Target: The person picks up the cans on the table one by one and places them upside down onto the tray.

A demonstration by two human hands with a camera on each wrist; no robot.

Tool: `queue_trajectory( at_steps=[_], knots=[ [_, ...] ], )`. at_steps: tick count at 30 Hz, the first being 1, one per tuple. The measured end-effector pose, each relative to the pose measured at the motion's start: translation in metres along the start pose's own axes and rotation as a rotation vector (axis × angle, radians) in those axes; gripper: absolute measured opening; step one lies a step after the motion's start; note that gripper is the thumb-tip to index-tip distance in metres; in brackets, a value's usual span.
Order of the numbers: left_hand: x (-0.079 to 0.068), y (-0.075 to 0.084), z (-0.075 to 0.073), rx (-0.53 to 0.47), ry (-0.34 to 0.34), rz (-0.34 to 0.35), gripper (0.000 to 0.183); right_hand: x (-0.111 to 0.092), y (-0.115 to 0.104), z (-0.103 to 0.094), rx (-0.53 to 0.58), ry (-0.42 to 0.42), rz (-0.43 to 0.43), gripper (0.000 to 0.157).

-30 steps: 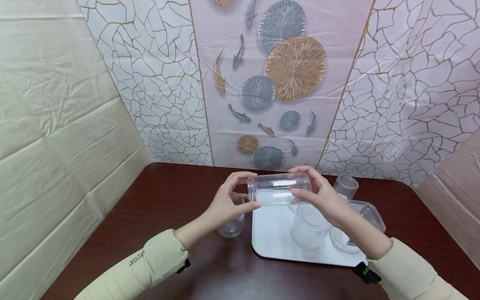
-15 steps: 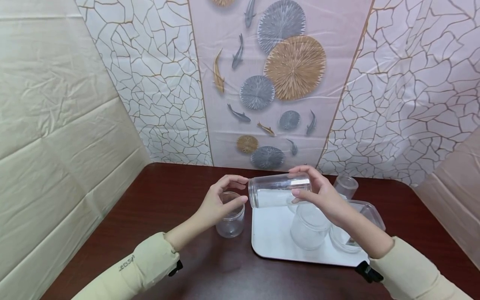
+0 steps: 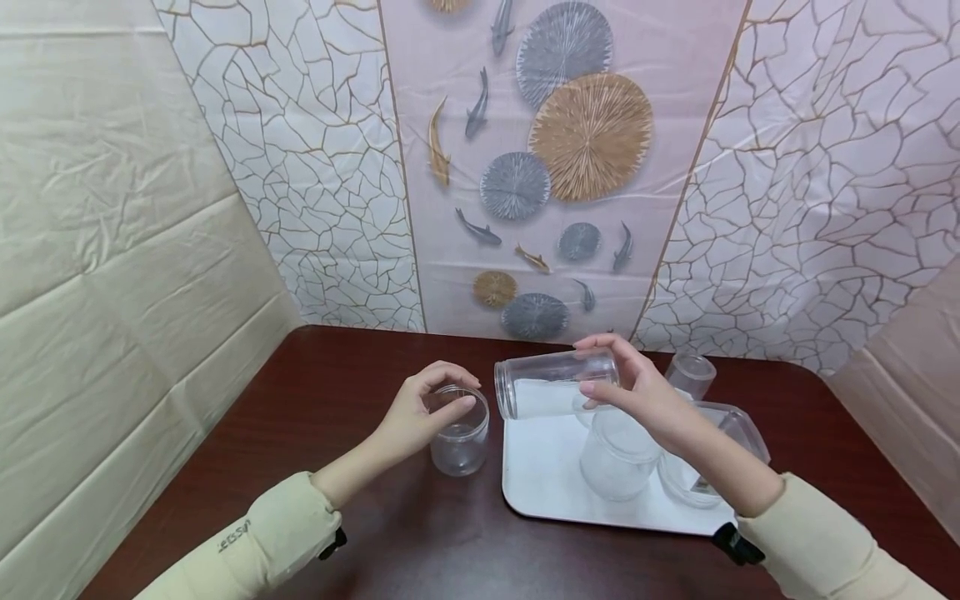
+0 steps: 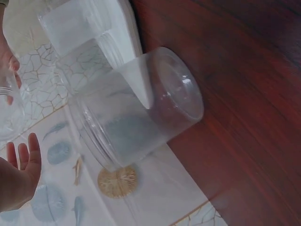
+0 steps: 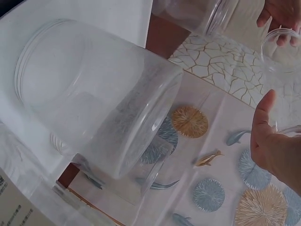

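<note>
In the head view my right hand (image 3: 637, 392) grips a tall clear plastic jar (image 3: 551, 383) near its base. The jar lies almost level above the tray, its threaded mouth facing left. My left hand (image 3: 422, 412) holds nothing, its fingers loosely bent beside the mouth of a shorter clear jar (image 3: 459, 454) that stands upright on the table. The left wrist view shows that shorter jar (image 4: 136, 108) apart from the left fingers (image 4: 34, 155). At the edge of the right wrist view appears part of the right hand (image 5: 273, 146).
A white tray (image 3: 536, 492) lies on the dark red table (image 3: 337, 383). On it stands a wide clear jar (image 3: 618, 458), with another low clear container (image 3: 690, 483) beside it. Further back right are a narrow clear jar (image 3: 692, 375) and a clear angular container (image 3: 738, 429).
My left hand has let go of the tall jar's mouth end and moved left and down toward the shorter jar. The right hand keeps its grip, the jar's mouth dipping slightly.
</note>
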State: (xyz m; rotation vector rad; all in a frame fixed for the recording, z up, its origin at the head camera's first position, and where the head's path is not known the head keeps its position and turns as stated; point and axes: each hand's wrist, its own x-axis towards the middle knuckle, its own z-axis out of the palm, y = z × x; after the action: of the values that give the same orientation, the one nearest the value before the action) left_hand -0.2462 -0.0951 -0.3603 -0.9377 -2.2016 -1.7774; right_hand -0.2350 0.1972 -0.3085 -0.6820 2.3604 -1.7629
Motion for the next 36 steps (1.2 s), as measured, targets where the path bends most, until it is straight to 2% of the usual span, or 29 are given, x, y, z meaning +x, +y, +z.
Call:
queue_trajectory(
  at_steps=[6, 15, 22, 27, 36],
  knots=[
    [-0.006, -0.004, -0.006, 0.069, -0.017, -0.039, 0.018, 0.002, 0.001, -0.001, -0.054, -0.004, -0.004, 0.036],
    [-0.018, 0.003, -0.008, 0.147, -0.081, -0.028, 0.021, 0.009, -0.013, -0.006, -0.177, -0.026, -0.013, 0.045],
    [-0.024, 0.002, -0.014, 0.182, -0.056, -0.023, 0.020, 0.019, -0.015, -0.006, -0.325, -0.057, -0.028, 0.045],
    [-0.030, -0.001, -0.021, 0.176, -0.039, -0.016, 0.018, 0.025, -0.018, -0.004, -0.433, -0.075, -0.068, 0.043],
    [-0.052, -0.015, -0.032, 0.180, -0.042, -0.066, 0.019, 0.035, -0.021, -0.004, -0.481, -0.114, -0.112, 0.043]
  ],
)
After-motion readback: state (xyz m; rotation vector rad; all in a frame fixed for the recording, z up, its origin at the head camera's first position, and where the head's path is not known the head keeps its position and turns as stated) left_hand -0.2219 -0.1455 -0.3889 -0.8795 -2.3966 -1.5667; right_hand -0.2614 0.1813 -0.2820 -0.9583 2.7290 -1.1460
